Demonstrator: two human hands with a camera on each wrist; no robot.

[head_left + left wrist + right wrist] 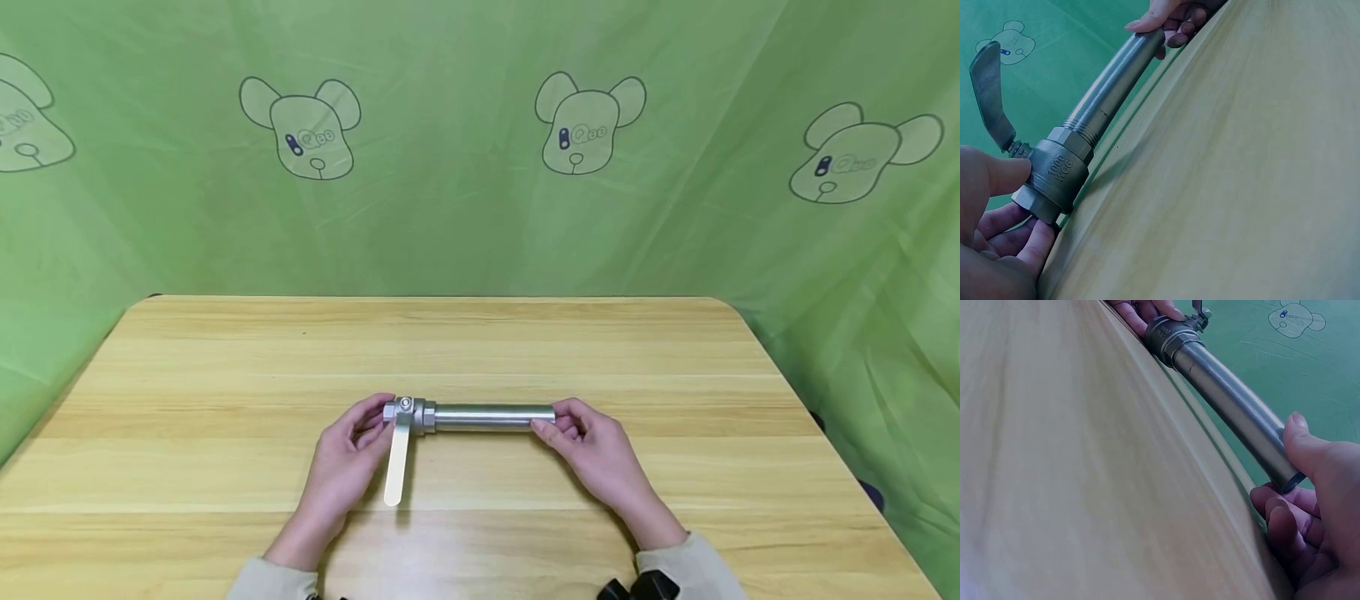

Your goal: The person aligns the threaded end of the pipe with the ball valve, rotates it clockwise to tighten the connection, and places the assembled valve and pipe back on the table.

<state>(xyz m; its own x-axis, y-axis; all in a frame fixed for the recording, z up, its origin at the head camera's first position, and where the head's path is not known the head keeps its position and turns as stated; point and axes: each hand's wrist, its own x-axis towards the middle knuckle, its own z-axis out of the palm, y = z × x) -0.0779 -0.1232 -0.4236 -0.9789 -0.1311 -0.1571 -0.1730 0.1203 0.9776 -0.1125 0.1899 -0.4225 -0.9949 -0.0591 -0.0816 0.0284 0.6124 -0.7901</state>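
A steel ball valve [417,415] with a flat lever handle [397,471] is joined to a straight metal pipe [491,417]. My left hand [345,458] grips the valve's left end between thumb and fingers. In the left wrist view the valve body [1054,165] bears raised "1000 WOG" lettering, and threads show where the pipe enters it. My right hand [596,450] pinches the pipe's free right end, thumb on the near side. Lying level left to right, the assembly is held at or just above the tabletop. The lever points toward me, across the pipe.
The wooden table [480,342] has rounded far corners. Green cloth [450,225] printed with bear heads hangs behind it and at both sides. A black object [648,586] sits at the right sleeve cuff [690,567].
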